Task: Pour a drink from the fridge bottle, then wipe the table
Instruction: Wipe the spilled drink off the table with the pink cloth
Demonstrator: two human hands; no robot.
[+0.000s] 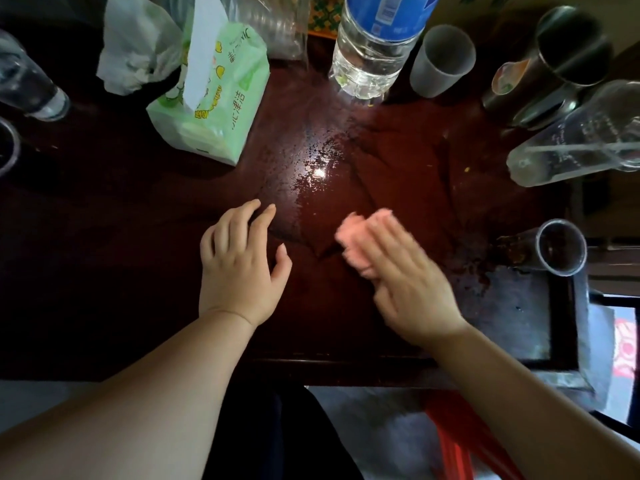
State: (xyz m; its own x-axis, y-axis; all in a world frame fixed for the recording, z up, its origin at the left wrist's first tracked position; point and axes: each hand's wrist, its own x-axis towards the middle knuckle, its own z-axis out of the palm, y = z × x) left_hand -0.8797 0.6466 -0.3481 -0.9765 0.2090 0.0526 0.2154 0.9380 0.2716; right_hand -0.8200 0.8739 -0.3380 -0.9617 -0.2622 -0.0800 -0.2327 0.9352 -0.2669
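**Reader:** Fingers first, please. What were they doing?

**Describer:** Fingers of the right hand [401,271] lay flat and close together, pressing a wad of pink cloth [360,237] onto the dark wooden table [138,271]. That hand was blurred, so I could not tell whether the thumb gripped the wad or whether the palm alone held it down. The left hand [239,265] rested just beside it, fingers loosely spread, holding nothing, its tips touching the wood.

**Reader:** Where was the cloth against those fingers?

**Describer:** It was under them, poking out past the fingertips on the far side. Most of it was hidden beneath the hand.

**Reader:** How would it handle?

**Describer:** It looked light, soft and limp, probably damp. A flat press over the middle would suit it better than a pinch at one edge, which might let it bunch or slip on the wet wood.

**Reader:** And the table?

**Describer:** A shiny wet patch [311,171] lay just beyond both hands, near the middle. The water bottle [374,46] stood upright at the far edge. A frosted cup [443,60] stood just beside it. A green tissue pack [214,98] sat to the left.
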